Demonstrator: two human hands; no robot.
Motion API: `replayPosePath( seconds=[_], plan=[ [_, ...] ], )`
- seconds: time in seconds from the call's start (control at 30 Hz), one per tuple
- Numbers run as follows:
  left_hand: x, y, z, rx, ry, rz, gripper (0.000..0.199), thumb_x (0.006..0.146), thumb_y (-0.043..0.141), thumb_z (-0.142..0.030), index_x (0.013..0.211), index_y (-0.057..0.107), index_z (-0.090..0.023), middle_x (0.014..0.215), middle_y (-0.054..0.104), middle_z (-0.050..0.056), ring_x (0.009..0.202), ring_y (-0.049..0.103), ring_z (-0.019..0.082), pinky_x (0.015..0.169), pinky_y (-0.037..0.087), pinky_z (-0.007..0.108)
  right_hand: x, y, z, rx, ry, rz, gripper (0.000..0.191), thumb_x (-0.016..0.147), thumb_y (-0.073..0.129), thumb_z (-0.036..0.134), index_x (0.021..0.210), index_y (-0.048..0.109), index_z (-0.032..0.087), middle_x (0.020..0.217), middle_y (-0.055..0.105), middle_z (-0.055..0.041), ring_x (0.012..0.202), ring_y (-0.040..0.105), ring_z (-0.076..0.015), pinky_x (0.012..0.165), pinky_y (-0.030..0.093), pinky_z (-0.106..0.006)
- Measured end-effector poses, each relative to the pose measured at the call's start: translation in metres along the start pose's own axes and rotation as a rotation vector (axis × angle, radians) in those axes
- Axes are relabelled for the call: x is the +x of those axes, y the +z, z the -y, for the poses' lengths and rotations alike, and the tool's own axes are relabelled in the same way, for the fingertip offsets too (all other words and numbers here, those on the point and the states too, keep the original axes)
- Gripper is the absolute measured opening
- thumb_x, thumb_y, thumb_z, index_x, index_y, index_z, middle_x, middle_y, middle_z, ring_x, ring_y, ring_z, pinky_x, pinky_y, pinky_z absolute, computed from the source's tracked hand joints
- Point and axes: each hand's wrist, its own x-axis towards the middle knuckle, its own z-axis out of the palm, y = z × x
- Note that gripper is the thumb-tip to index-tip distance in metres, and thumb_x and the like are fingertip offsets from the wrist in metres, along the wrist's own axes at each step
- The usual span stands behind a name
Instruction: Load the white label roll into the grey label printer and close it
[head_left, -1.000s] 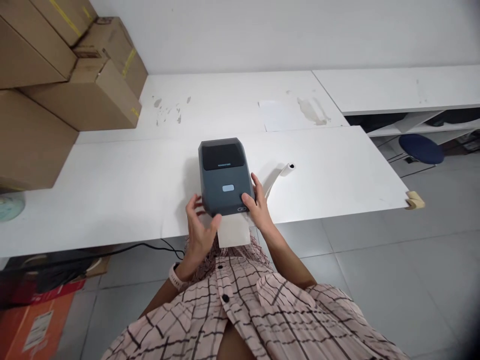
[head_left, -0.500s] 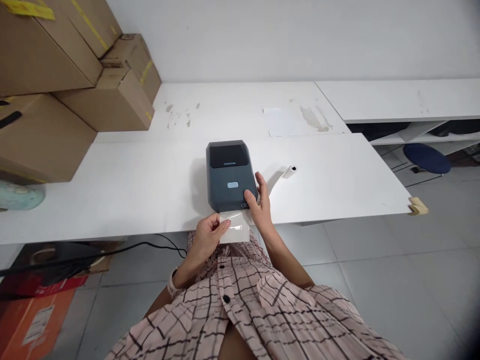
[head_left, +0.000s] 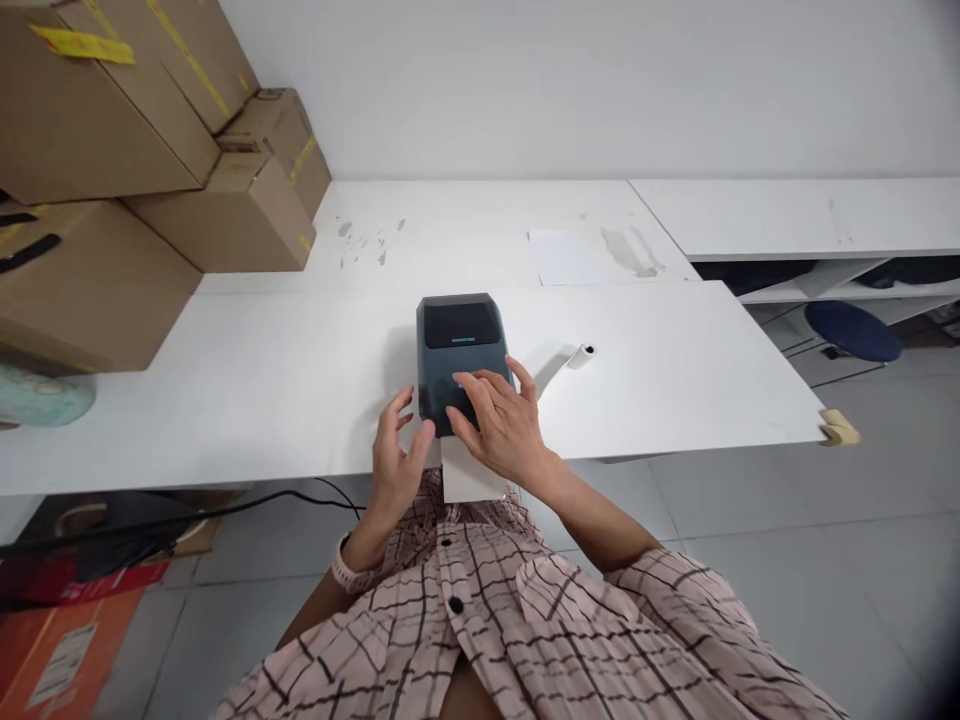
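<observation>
A dark blue-grey, box-shaped printer with rounded edges and a glossy black panel on top [head_left: 437, 365] stood upright near the front edge of a long white table [head_left: 262, 400], roughly in front of the wearer. A blank white paper strip [head_left: 469, 477] protruded from its near side and extended past the table edge, above the wearer's pink-and-black checked clothing [head_left: 540, 640].

The right hand [head_left: 504, 425] lay over the lower part of the printer's top, palm down, its fingers spread and the thumb apart from them. The index fingertip was over the middle of the top; whether it pressed there could not be determined. The left hand [head_left: 399, 465] was at the printer's near left corner, fingers loosely curved, thumb held away from them, gripping nothing visible. Contact between that thumb and the casing could not be confirmed. A pale wristband [head_left: 352, 572] was on the left wrist.

To the right of the printer lay a small roll of white paper [head_left: 581, 356], its loose end running toward the right hand. A flat white sheet [head_left: 562, 258] lay farther back. Brown cardboard boxes with yellow tape [head_left: 97, 120] were stacked at left. A round stool with a dark blue seat [head_left: 853, 331] stood at far right.
</observation>
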Motion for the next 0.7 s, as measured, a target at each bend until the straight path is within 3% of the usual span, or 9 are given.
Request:
replayPosePath(
  seconds=[0.07, 0.13, 0.2, 0.27, 0.33, 0.47, 0.7],
  plan=[
    [0.001, 0.01, 0.002, -0.041, -0.018, 0.071, 0.071, 0.095, 0.06, -0.053, 0.157, 0.039, -0.026, 0.166, 0.04, 0.012, 0.148, 0.045, 0.03, 0.117, 0.044, 0.042, -0.006, 0.003, -0.005, 0.041, 0.001, -0.045, 0.032, 0.104, 0.048, 0.039, 0.133, 0.058, 0.028, 0.113, 0.075, -0.0073, 0.124, 0.067, -0.0289, 0.128, 0.024, -0.06],
    [-0.001, 0.018, 0.006, -0.081, -0.057, 0.112, 0.081, 0.095, 0.06, -0.055, 0.163, 0.027, -0.027, 0.171, 0.03, 0.011, 0.153, 0.039, 0.031, 0.119, 0.044, 0.042, -0.02, 0.011, -0.011, 0.134, 0.037, -0.148, 0.04, 0.103, 0.051, 0.04, 0.141, 0.051, 0.029, 0.131, 0.069, -0.0095, 0.138, 0.057, -0.0302, 0.126, 0.03, -0.059],
    [-0.005, 0.022, 0.013, -0.119, -0.086, 0.127, 0.081, 0.097, 0.054, -0.058, 0.166, 0.021, -0.029, 0.173, 0.025, 0.009, 0.155, 0.035, 0.03, 0.12, 0.044, 0.041, -0.037, 0.021, -0.016, 0.253, 0.156, -0.255, 0.054, 0.102, 0.052, 0.042, 0.153, 0.039, 0.029, 0.156, 0.051, -0.012, 0.152, 0.041, -0.0306, 0.124, 0.036, -0.057],
    [-0.007, 0.024, 0.02, -0.138, -0.076, 0.104, 0.074, 0.101, 0.044, -0.059, 0.166, 0.021, -0.031, 0.174, 0.023, 0.006, 0.158, 0.03, 0.027, 0.124, 0.039, 0.039, -0.053, 0.03, -0.02, 0.369, 0.306, -0.292, 0.063, 0.103, 0.049, 0.045, 0.16, 0.027, 0.03, 0.168, 0.034, -0.0111, 0.156, 0.033, -0.0298, 0.123, 0.039, -0.055],
    [-0.006, 0.025, 0.026, -0.128, -0.018, 0.036, 0.068, 0.103, 0.037, -0.06, 0.164, 0.029, -0.032, 0.174, 0.025, 0.004, 0.16, 0.024, 0.025, 0.129, 0.031, 0.039, -0.061, 0.034, -0.022, 0.452, 0.39, -0.271, 0.064, 0.104, 0.047, 0.049, 0.162, 0.026, 0.032, 0.169, 0.032, -0.0092, 0.156, 0.033, -0.03, 0.125, 0.036, -0.056],
    [0.0, 0.026, 0.033, -0.095, 0.107, -0.046, 0.071, 0.101, 0.03, -0.067, 0.158, 0.043, -0.027, 0.171, 0.032, 0.008, 0.162, 0.019, 0.026, 0.132, 0.021, 0.045, -0.061, 0.029, -0.023, 0.532, 0.416, -0.254, 0.064, 0.102, 0.045, 0.059, 0.159, 0.035, 0.032, 0.165, 0.04, -0.0095, 0.153, 0.038, -0.0325, 0.124, 0.035, -0.059],
    [0.002, 0.024, 0.021, -0.142, 0.139, -0.072, 0.073, 0.101, 0.023, -0.069, 0.157, 0.046, -0.028, 0.17, 0.035, 0.007, 0.161, 0.022, 0.028, 0.132, 0.022, 0.046, -0.054, 0.014, -0.024, 0.657, 0.429, -0.266, 0.065, 0.103, 0.041, 0.064, 0.158, 0.038, 0.03, 0.165, 0.041, -0.0087, 0.153, 0.037, -0.0323, 0.124, 0.035, -0.059]
  ],
)
